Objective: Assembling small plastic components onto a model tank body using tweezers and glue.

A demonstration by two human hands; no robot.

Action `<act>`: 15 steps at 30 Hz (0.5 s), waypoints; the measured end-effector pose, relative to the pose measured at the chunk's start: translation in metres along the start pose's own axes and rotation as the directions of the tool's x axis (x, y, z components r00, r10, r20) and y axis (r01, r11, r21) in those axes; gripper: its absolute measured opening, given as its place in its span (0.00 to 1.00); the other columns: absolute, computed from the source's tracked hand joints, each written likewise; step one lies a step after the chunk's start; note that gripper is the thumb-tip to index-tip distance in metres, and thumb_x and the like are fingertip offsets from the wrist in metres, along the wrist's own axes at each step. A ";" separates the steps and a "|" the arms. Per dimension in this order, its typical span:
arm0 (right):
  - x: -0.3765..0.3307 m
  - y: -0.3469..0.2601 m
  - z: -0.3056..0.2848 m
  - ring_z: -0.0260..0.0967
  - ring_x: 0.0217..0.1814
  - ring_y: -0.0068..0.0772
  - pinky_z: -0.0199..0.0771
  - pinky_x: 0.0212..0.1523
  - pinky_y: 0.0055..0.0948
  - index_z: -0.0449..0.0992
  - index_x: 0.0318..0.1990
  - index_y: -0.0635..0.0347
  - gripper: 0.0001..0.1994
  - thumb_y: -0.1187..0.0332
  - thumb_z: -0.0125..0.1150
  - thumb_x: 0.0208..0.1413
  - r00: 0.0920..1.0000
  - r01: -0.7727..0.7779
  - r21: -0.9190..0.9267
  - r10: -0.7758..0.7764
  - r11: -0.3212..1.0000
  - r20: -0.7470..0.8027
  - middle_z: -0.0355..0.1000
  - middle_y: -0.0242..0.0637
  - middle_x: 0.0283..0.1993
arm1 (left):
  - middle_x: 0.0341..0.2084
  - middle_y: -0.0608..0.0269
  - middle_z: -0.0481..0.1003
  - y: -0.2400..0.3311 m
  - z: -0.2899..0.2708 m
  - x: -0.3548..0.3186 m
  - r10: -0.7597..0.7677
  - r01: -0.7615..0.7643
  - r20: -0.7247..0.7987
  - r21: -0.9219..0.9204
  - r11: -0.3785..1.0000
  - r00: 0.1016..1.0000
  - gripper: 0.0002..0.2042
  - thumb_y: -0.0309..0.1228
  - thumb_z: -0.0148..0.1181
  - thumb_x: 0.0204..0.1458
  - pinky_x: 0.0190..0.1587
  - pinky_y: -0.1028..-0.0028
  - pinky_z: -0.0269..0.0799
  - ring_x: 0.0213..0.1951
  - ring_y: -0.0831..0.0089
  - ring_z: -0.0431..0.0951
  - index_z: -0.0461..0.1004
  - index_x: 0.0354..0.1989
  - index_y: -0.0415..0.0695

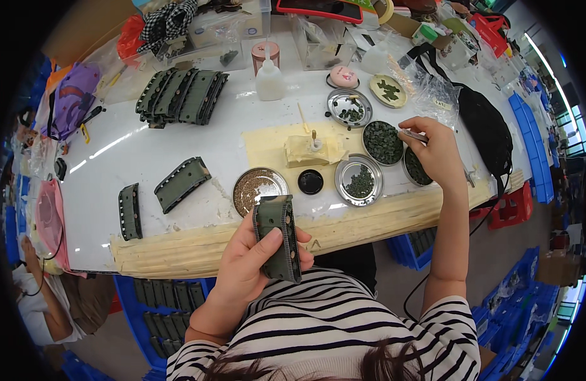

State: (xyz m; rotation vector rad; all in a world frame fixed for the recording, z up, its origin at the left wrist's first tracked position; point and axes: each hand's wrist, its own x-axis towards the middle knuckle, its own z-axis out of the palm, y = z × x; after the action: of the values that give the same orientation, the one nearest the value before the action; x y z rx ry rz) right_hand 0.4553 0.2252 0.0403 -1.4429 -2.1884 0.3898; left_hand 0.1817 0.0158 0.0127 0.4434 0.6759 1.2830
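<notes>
A dark green, slightly curved plastic part (277,238) with notched edges is gripped in my left hand (245,260), thumb across its face. My right hand (436,149) pinches metal tweezers (413,135), whose tip points into a round tin of small dark green pieces (383,143). Below that hand sits another tin of dark pieces (417,168), partly covered. Nearer the middle are a metal dish with green bits (359,181) and a tin of small brownish pieces (252,187). Two more green parts lie at left, one of them a curved part (182,184).
A stack of green parts (182,96) stands at the back left, beside a white squeeze bottle (270,82). A tape-wrapped block (315,150) holds an upright pin. A black bag (483,127) lies at right. Blue crates (140,317) hold parts below the table; another person sits at left.
</notes>
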 end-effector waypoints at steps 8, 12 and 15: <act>0.001 -0.006 0.014 0.75 0.34 0.40 0.73 0.36 0.32 0.78 0.35 0.65 0.07 0.76 0.64 0.47 0.999 0.040 -0.049 -0.040 0.998 0.005 0.76 0.45 0.33 | 0.45 0.48 0.72 -0.002 0.004 -0.001 0.139 -0.125 -0.058 0.206 0.971 0.989 0.16 0.26 0.46 0.63 0.47 0.66 0.77 0.43 0.65 0.78 0.55 0.57 0.39; -0.001 -0.016 0.016 0.74 0.33 0.41 0.73 0.35 0.33 0.77 0.34 0.65 0.06 0.77 0.63 0.46 0.998 0.058 -0.063 -0.058 0.996 0.004 0.75 0.44 0.32 | 0.45 0.50 0.72 -0.003 0.005 -0.001 0.184 -0.165 -0.036 0.298 0.940 0.982 0.16 0.25 0.47 0.62 0.49 0.69 0.76 0.44 0.68 0.77 0.56 0.57 0.39; -0.001 -0.012 0.019 0.74 0.33 0.41 0.73 0.35 0.34 0.77 0.35 0.65 0.07 0.79 0.62 0.46 0.997 0.082 -0.025 -0.082 0.996 -0.004 0.75 0.45 0.33 | 0.46 0.51 0.72 -0.005 0.003 0.000 0.217 -0.202 -0.007 0.341 0.918 0.976 0.16 0.24 0.48 0.62 0.50 0.71 0.74 0.44 0.70 0.77 0.56 0.57 0.38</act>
State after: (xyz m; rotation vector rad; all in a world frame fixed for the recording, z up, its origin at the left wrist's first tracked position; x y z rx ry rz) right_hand 0.4358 0.2197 0.0296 -1.3600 -2.2475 0.3318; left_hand 0.1872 0.0144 0.0115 0.7895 0.9123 1.3843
